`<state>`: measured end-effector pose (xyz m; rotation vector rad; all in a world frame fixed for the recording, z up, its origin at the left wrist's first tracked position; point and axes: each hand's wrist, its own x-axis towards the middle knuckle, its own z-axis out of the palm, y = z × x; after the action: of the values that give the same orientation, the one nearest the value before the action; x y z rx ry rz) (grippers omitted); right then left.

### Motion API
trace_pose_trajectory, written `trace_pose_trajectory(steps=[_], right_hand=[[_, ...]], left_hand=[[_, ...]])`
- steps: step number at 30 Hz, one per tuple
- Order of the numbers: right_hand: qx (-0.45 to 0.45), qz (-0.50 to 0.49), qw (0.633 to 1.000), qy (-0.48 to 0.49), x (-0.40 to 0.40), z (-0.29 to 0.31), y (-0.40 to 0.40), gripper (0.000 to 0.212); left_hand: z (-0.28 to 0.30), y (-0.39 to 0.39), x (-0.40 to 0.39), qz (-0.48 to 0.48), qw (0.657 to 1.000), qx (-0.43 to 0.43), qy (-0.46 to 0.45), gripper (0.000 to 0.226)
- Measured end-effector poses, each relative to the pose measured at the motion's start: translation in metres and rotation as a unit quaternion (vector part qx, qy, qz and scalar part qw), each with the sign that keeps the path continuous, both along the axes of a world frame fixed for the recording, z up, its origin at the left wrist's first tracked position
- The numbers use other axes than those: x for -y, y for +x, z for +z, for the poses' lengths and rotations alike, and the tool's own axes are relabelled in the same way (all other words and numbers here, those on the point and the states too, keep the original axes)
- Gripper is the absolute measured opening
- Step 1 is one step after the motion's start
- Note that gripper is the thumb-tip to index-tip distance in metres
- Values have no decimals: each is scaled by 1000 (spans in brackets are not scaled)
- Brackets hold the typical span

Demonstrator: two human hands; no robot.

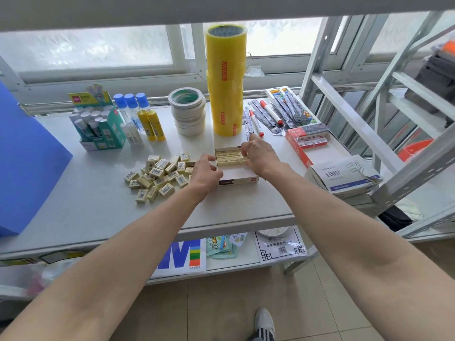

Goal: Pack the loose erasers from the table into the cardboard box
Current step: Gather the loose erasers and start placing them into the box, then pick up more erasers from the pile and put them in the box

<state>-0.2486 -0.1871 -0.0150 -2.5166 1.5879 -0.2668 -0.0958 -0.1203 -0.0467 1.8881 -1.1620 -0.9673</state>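
Observation:
A small open cardboard box [237, 180] sits mid-table, its far half filled with a row of cream erasers [227, 157]. My right hand [258, 155] reaches over the box's right side, fingers pinched on an eraser [244, 158] at the end of that row. My left hand [205, 172] rests against the box's left wall, fingers curled; whether it holds anything is hidden. A pile of several loose wrapped erasers [158, 177] lies on the table just left of the box.
Behind the box stand a tall stack of yellow tape rolls [226, 80] and a stack of white tape rolls [188, 110]. Glue bottles [140, 116] and a glue-stick display [98, 119] are at back left. Red boxes [307, 141], markers and a paper-clip box [342, 178] lie right. A blue board [24, 156] stands left.

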Motion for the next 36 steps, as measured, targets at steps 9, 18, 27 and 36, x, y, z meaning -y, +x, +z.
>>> trace_pose_trajectory(steps=[9,18,27,36], right_hand=[[0,16,1000,-23,1,-5,0,26],[4,-3,1000,-31,-2,-13,2,22],[22,-24,999,-29,-8,1,14,18],[76,110,989,60,-77,9,89,34]], left_hand=[[-3,0,2,-5,1000,-4,0,45],[-1,0,-1,-17,1000,10,2,44],[9,5,-14,-14,999,-24,-23,42],[7,101,-77,117,950,257,-129,38]])
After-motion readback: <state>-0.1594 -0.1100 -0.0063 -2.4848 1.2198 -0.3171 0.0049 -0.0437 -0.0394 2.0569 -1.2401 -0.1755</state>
